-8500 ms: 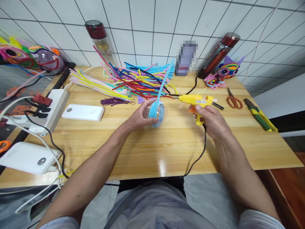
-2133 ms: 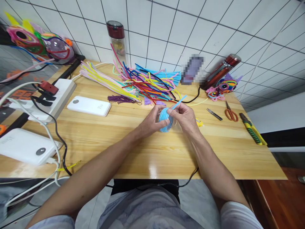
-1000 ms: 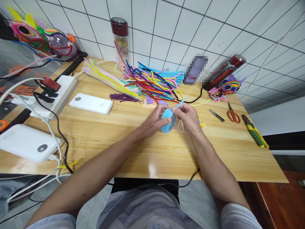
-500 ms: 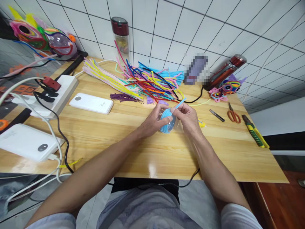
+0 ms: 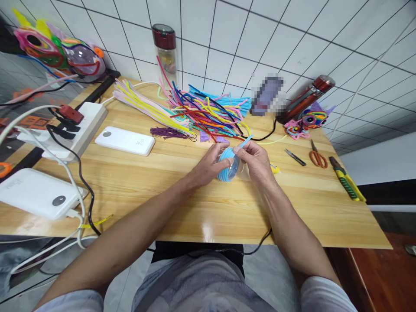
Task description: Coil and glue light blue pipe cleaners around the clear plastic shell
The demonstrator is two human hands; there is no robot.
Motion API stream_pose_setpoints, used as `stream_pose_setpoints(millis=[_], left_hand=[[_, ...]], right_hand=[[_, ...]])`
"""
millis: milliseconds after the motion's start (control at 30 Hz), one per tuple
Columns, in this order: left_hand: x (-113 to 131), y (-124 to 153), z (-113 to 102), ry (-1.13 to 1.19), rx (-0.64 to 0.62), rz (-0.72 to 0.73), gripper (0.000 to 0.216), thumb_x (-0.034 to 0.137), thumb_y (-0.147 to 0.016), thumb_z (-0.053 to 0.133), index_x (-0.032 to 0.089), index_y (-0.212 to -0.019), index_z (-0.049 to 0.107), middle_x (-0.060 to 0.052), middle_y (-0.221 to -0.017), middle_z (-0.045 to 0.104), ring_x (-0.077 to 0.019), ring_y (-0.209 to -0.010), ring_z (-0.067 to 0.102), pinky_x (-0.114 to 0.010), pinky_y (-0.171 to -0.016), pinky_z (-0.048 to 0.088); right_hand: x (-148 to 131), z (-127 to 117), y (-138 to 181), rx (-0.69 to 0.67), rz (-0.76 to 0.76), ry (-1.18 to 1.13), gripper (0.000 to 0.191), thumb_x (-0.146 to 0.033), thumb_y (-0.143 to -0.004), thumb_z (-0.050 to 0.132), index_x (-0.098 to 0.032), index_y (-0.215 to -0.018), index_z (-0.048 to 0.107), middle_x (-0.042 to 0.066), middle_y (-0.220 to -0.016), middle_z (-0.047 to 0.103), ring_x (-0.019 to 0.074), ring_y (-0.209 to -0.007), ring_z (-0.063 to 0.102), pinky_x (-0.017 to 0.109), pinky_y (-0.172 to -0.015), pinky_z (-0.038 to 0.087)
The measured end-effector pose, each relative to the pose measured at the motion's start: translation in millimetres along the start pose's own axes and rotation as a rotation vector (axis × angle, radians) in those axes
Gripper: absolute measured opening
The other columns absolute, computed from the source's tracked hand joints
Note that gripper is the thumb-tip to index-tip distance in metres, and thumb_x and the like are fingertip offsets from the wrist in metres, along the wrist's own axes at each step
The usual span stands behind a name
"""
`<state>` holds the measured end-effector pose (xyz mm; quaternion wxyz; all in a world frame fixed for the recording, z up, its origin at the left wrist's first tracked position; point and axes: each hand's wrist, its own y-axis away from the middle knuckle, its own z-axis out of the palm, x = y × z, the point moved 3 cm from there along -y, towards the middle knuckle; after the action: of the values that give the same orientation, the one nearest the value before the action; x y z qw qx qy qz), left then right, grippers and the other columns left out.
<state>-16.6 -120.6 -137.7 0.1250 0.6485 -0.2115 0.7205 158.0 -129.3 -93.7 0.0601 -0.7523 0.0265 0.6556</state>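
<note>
My left hand (image 5: 212, 164) is wrapped round a clear, rounded plastic piece (image 5: 233, 170) whose left side is covered in rows of light blue pipe cleaner (image 5: 222, 174). Its thumb presses on the blue rows. Between the thumb and fingers of my right hand (image 5: 255, 158) is the pipe cleaner's loose end (image 5: 246, 141), which sticks up to the right. Beyond both hands lies a tangled heap of colourful pipe cleaners (image 5: 208, 110). A small yellow item (image 5: 275, 168) is partly hidden behind my right hand.
Scissors (image 5: 317, 158), a craft knife (image 5: 295, 157) and green-yellow pliers (image 5: 347, 180) lie to the right. White power banks (image 5: 125, 141) and a power strip (image 5: 79, 130) with cables are at left. A glass bottle (image 5: 165, 52), a red flask (image 5: 307, 99) and a colourful fish figure (image 5: 310, 120) stand behind.
Almost nothing differs. Both hands keep their hold on the plastic piece and the blue pipe cleaner, with only a slight shift of the strip's loose end.
</note>
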Motion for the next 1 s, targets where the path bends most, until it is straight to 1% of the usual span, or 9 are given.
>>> stream_pose_setpoints(millis=[67,200,333,433,533,667,833,1000], left_hand=[[4,0,-2,-0.035,-0.034,-0.008,0.056,0.046,-0.095,0.073,0.021,-0.144,0.06,-0.015,-0.155,0.065,-0.0368,-0.151,0.057,-0.055,-0.131,0.042],[11,1,-3,-0.04,-0.096,-0.038,0.056,0.047,-0.098,0.069,0.019,-0.146,0.06,-0.014,-0.149,0.069,-0.0346,-0.139,0.063,-0.051,-0.124,0.049],[10,1,0,0.014,-0.084,-0.026,0.055,0.045,-0.097,0.07,0.02,-0.144,0.058,-0.014,-0.15,0.067,-0.0341,-0.143,0.062,-0.051,-0.124,0.049],[4,1,4,0.058,-0.06,0.0,0.059,0.046,-0.094,0.075,0.021,-0.143,0.054,-0.016,-0.154,0.064,-0.0357,-0.149,0.058,-0.054,-0.126,0.047],[-1,0,5,0.084,-0.046,0.001,0.062,0.047,-0.09,0.08,0.023,-0.14,0.052,-0.017,-0.155,0.062,-0.0364,-0.151,0.057,-0.056,-0.125,0.047],[-2,1,4,0.099,-0.041,-0.013,0.06,0.047,-0.088,0.081,0.024,-0.134,0.051,-0.015,-0.146,0.064,-0.0354,-0.144,0.06,-0.055,-0.121,0.05],[2,1,5,0.119,-0.045,-0.022,0.059,0.049,-0.088,0.083,0.025,-0.13,0.05,-0.012,-0.137,0.064,-0.0324,-0.134,0.064,-0.05,-0.114,0.053],[2,0,6,0.116,-0.048,-0.033,0.056,0.054,-0.093,0.078,0.024,-0.129,0.048,-0.012,-0.135,0.065,-0.0296,-0.126,0.067,-0.047,-0.108,0.055]], right_hand=[[1,1,0,-0.002,-0.004,0.008,0.043,-0.057,-0.068,0.094,-0.024,-0.074,0.068,-0.005,-0.064,0.058,0.0125,-0.06,0.047,0.03,-0.06,0.044],[1,2,-1,0.002,-0.003,0.009,0.046,-0.061,-0.066,0.095,-0.024,-0.074,0.067,-0.005,-0.065,0.058,0.0122,-0.06,0.046,0.03,-0.06,0.043],[-1,1,0,0.026,-0.015,-0.013,0.047,-0.059,-0.065,0.097,-0.024,-0.073,0.068,-0.005,-0.064,0.06,0.0114,-0.06,0.045,0.028,-0.058,0.04],[-3,-1,0,0.027,-0.032,-0.017,0.047,-0.059,-0.066,0.099,-0.024,-0.073,0.069,-0.004,-0.066,0.063,0.0123,-0.061,0.049,0.028,-0.059,0.042],[-3,-2,1,0.009,-0.035,-0.01,0.047,-0.06,-0.067,0.099,-0.024,-0.074,0.069,-0.003,-0.069,0.067,0.0138,-0.063,0.053,0.029,-0.06,0.044],[-2,-2,2,0.008,-0.04,0.018,0.047,-0.06,-0.067,0.1,-0.024,-0.074,0.07,-0.004,-0.066,0.062,0.0125,-0.061,0.046,0.028,-0.058,0.038],[-1,-2,2,0.013,-0.064,0.075,0.046,-0.062,-0.071,0.098,-0.025,-0.074,0.071,-0.006,-0.063,0.053,0.0126,-0.06,0.042,0.029,-0.058,0.036],[-1,-1,3,0.014,-0.06,0.074,0.045,-0.06,-0.069,0.098,-0.025,-0.074,0.071,-0.006,-0.062,0.053,0.0123,-0.061,0.041,0.028,-0.058,0.034]])
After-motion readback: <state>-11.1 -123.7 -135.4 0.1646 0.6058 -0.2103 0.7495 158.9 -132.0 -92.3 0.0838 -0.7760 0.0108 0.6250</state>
